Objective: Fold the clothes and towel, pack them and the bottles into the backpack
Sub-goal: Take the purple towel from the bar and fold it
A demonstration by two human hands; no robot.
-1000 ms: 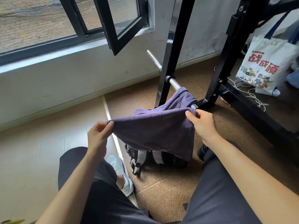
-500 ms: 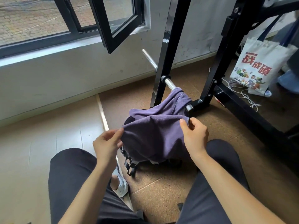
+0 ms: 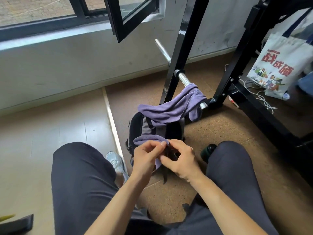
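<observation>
A purple towel (image 3: 171,109) hangs from the chrome bar (image 3: 182,78) and drapes down across the black and grey backpack (image 3: 140,123) on the floor between my knees. My left hand (image 3: 145,156) and my right hand (image 3: 180,160) meet close together above the backpack's near side, both pinching the towel's near edge. A dark green bottle (image 3: 207,150) stands by my right knee, partly hidden behind it.
A black metal rack (image 3: 179,55) stands behind the backpack, its base rail (image 3: 264,114) running to the right. A printed tote bag (image 3: 277,65) and white cables (image 3: 260,95) lie at the far right. An open window sash (image 3: 128,17) juts out overhead. My white shoe (image 3: 116,161) is left of the backpack.
My hands have come together and dropped lower, bringing the two held towel corners to one spot. The spread towel has collapsed, and the backpack beneath it shows.
</observation>
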